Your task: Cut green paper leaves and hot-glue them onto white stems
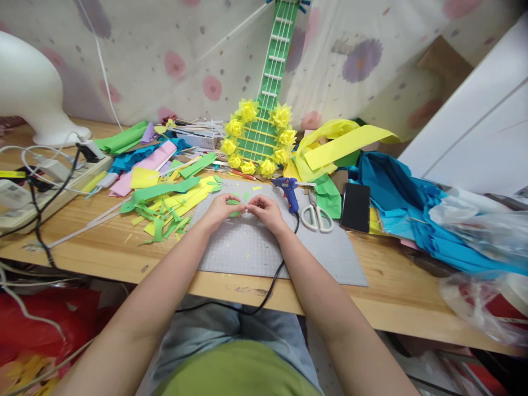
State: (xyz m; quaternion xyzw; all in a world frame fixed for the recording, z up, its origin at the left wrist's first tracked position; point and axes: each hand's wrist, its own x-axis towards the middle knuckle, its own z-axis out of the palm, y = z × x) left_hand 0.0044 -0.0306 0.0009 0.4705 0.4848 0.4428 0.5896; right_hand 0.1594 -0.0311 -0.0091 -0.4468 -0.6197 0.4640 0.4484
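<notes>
Above the grey cutting mat (231, 253), my two hands meet fingertip to fingertip. My left hand (220, 212) pinches a small green paper leaf (234, 202) between thumb and fingers. My right hand (266, 212) is closed in a pinch right beside it, and whatever sits in its fingertips is too small to make out. A blue glue gun (289, 192) rests just right of my right hand, with white-handled scissors (317, 215) beyond it. Behind my hands stands a green paper guitar (259, 135) edged with yellow paper flowers (248, 111), leaning on the wall.
Green and yellow paper strips (177, 198) lie left of the mat. A black phone (355, 207) and blue crepe paper (396, 190) are on the right. The glue gun's black cord (277, 269) crosses the mat and table edge. A power strip (53, 192) stands far left.
</notes>
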